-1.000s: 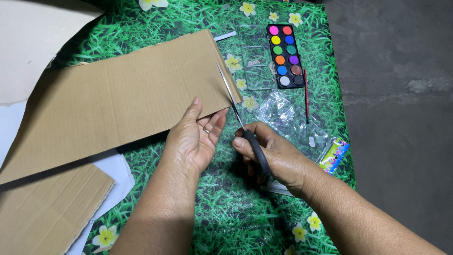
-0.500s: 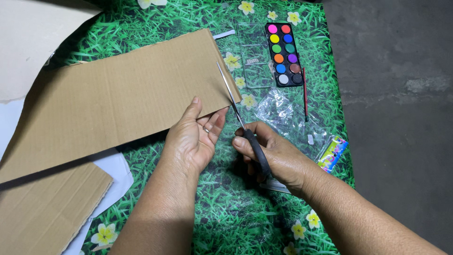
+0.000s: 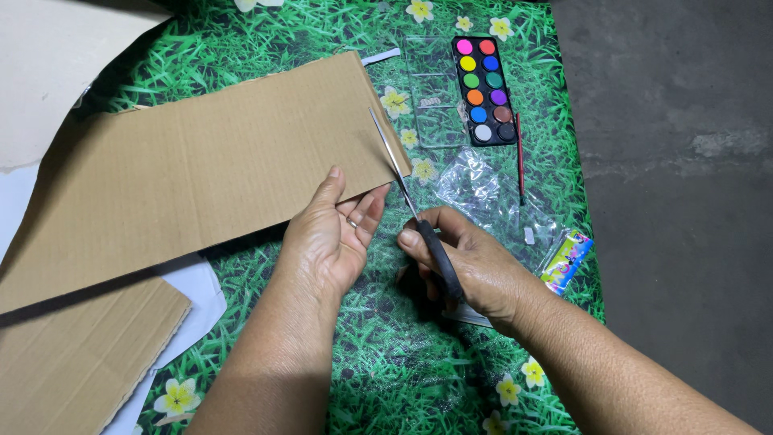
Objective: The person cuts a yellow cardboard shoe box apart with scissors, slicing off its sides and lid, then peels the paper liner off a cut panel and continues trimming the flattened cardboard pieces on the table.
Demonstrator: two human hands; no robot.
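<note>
1. Cardboard offcut (image 3: pixel 72 362), lower left corner, lies flat on a white sheet (image 3: pixel 193 294), nearest the camera and untouched by either hand.
2. Mat (image 3: pixel 386 370) with a printed pattern of green grass and yellow flowers covers the work surface under everything else.
3. Left hand (image 3: pixel 326 242) grasps the near edge of the large cardboard sheet (image 3: pixel 209 161): thumb lying on top, fingers curled beneath, edge pinched between them.
4. Right hand (image 3: pixel 475 270) is clenched around the black handles of the scissors (image 3: pixel 411 205). The blades point away from the person, up and slightly left.
5. Blades meet the right end of the large cardboard sheet, with the tip lying over the sheet near its right edge. Whether the blades are parted cannot be told; they read as one thin line.
6. Large cardboard sheet runs from the left border of the view to the centre, raised at the gripped end, and casts a shadow on the mat.
7. Clear plastic wrapper (image 3: pixel 483 189) lies crumpled just beyond the right hand, with a small colourful packet (image 3: pixel 568 259) beside it to the right.
8. Thin red paintbrush (image 3: pixel 520 157) lies lengthwise between the wrapper and the paint set.
9. Paint set (image 3: pixel 483 89), black tray with round colour pans, rests at the far edge; its clear lid (image 3: pixel 431 93) lies touching its left side.
10. Pale board (image 3: pixel 48 72) occupies the far left corner; grey concrete floor (image 3: pixel 684 161) lies to the right of the mat.
</note>
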